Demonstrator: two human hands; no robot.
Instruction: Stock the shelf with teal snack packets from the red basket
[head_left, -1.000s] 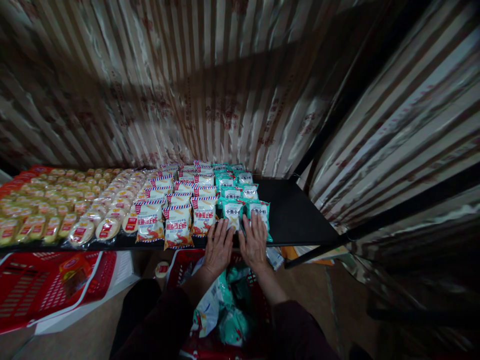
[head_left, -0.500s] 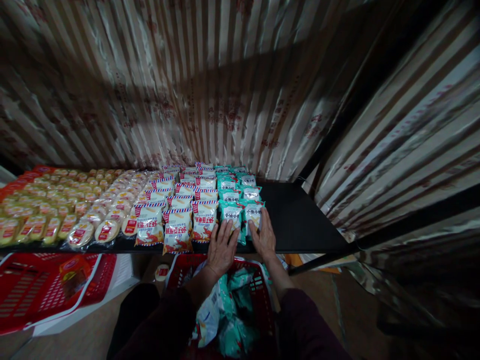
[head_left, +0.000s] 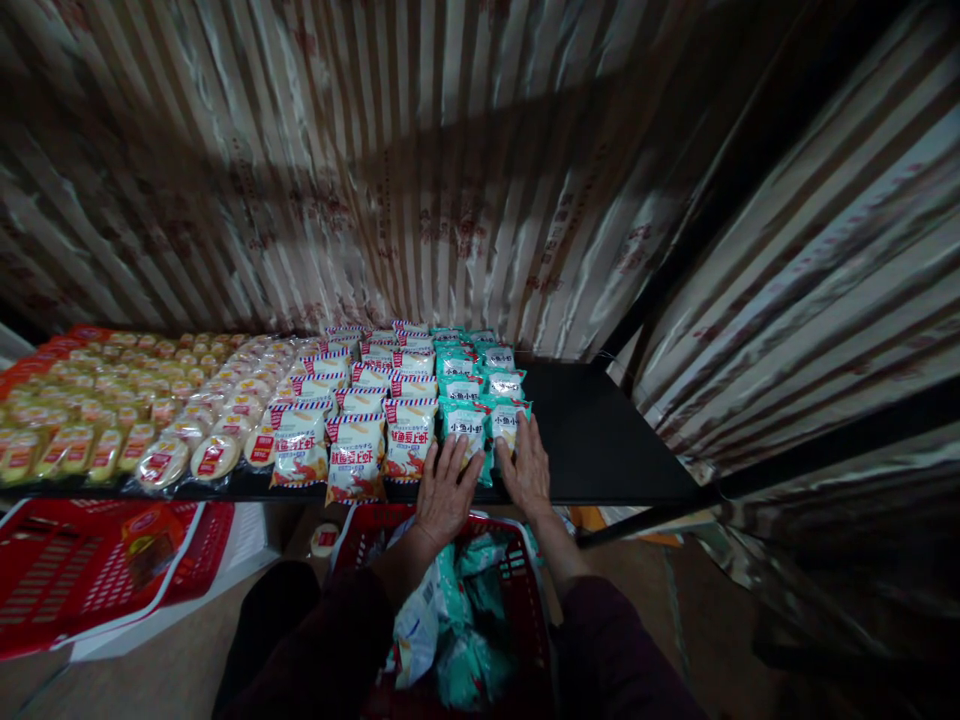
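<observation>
Two columns of green-and-white snack bags stand on the black shelf (head_left: 592,440). At the front of the left column, my left hand (head_left: 448,492) lies with spread fingers against the lower part of a snack bag (head_left: 463,422). Beside it, my right hand (head_left: 526,470) rests open on the front snack bag of the right column (head_left: 508,415). Both palms face the bags and grip nothing. Just left of my left hand is a white snack bag with a striped top edge (head_left: 409,430), at the front of several like it.
Below the shelf, a red basket (head_left: 534,600) holds more green bags (head_left: 465,670). Another red basket (head_left: 67,590) is at the left. Round wrapped cakes (head_left: 216,459) and yellow packaged cakes (head_left: 69,452) fill the shelf's left. A striped curtain (head_left: 420,170) hangs behind, with a dark post at right.
Both hands stay at the front green bags with hardly any movement. The view has shifted very slightly.
</observation>
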